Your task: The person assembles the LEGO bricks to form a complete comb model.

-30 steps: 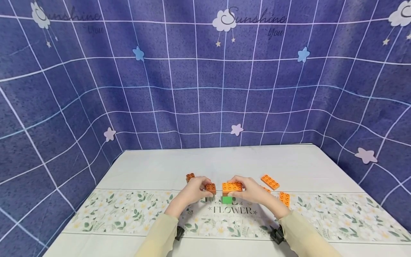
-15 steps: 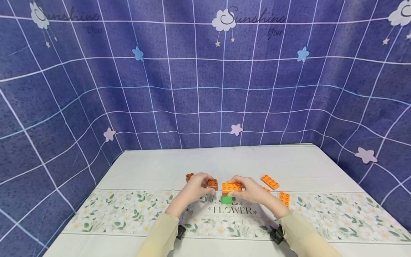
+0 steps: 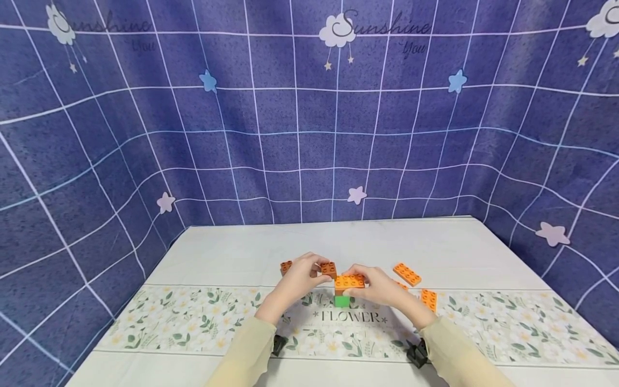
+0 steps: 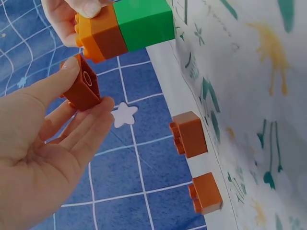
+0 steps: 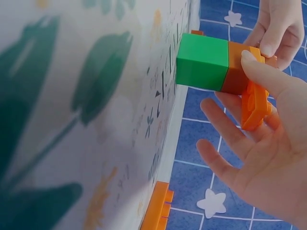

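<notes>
My left hand [image 3: 301, 275] pinches a reddish-brown toy building brick [image 3: 329, 270] between thumb and fingers. It is held up just left of a small stack, its hollow underside partly showing in the left wrist view. The stack has a green brick [image 5: 204, 62] at the bottom, a brown brick [image 4: 104, 34] above it and an orange studded plate [image 3: 350, 281] on top. The plate overhangs the green brick to the right. My right hand [image 3: 376, 286] grips the stack at the plate and brown brick, thumb in front; some of its fingers are hidden in the head view.
Two more brown bricks [image 4: 190, 135] stand on the table [image 3: 232, 247] to the left, partly behind my left hand in the head view. To the right lie loose orange plates [image 3: 407, 273], one half hidden by the right hand. A blue gridded curtain [image 3: 309, 134] encloses the table.
My left hand has moved right and slightly up with the brown brick, ending close beside the stack's top. My right hand and the stack have stayed in place.
</notes>
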A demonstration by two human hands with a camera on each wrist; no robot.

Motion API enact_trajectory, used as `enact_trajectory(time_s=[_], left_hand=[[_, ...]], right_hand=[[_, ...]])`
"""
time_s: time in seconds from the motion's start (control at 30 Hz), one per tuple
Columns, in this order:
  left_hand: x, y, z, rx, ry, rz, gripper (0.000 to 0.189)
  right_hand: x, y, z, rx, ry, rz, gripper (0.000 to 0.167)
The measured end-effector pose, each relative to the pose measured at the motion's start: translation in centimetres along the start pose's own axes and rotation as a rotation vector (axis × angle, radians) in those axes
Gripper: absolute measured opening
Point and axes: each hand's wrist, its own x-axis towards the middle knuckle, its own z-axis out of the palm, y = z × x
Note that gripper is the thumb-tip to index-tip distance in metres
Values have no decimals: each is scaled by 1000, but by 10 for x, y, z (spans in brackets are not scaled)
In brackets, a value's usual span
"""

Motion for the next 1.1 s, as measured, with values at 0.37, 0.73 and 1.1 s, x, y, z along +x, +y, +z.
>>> enact_trajectory(time_s=[0.37, 0.73, 1.1], left_hand=[[5, 9, 3, -15, -15, 23, 39], [9, 11, 9, -22, -29, 62, 36], [8, 10, 11, -28, -30, 84, 37]], right_hand=[[0, -1, -1, 24, -9, 21, 26], [0, -1, 0, 18, -7, 31, 27], [2, 0, -1, 29, -11, 28, 30]])
